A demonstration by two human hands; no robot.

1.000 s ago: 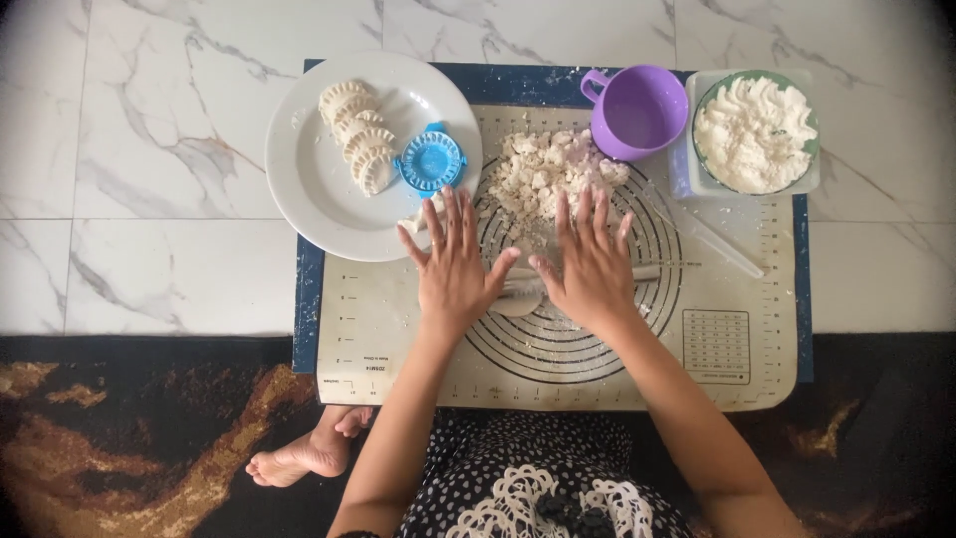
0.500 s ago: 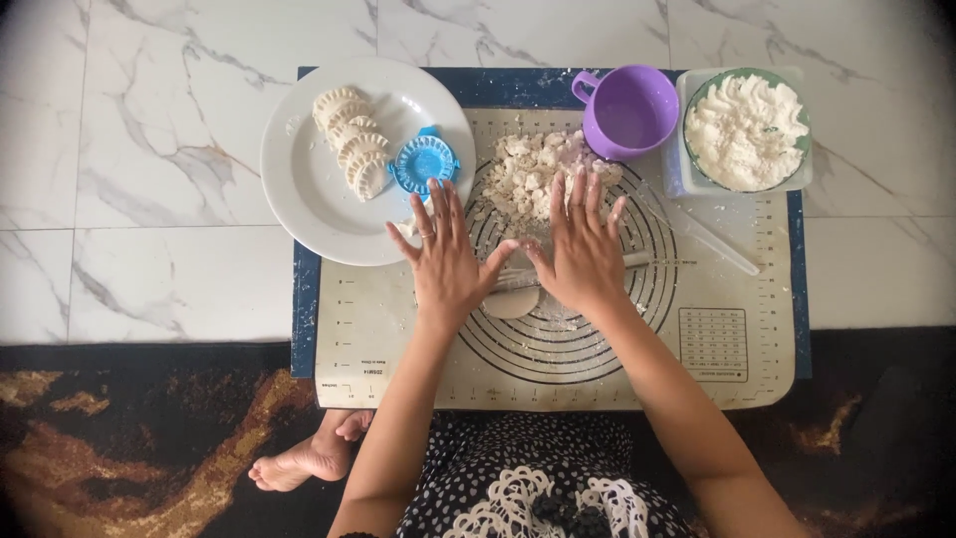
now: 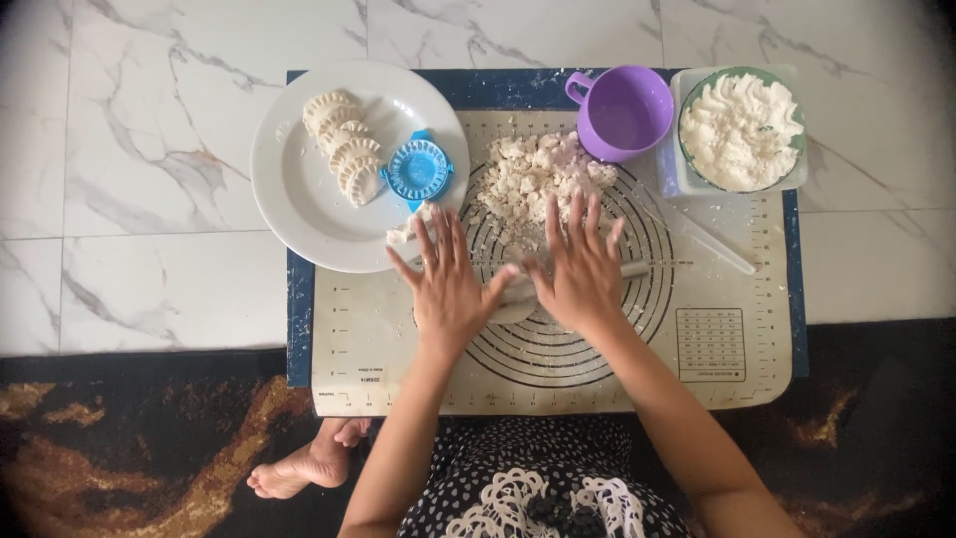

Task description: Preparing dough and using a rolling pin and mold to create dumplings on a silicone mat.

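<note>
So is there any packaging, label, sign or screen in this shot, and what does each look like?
No packages, signs or screens.
Printed table: on the mat, lower right corner; a small dark-lined rectangular grid on cream.
Small print mark: mat's lower left, by the left hand; a short dark line, too small to read.
Ring guide: mat's centre, partly under the right hand; dark concentric circles.

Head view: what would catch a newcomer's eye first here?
Both hands lie flat side by side at the middle of the baking mat, the left hand and right hand pressing on a rolling pin with a bit of dough under them. Just beyond the fingers sits a heap of dough pieces. To the left, a white plate carries folded dumplings and a blue dumpling press.
</note>
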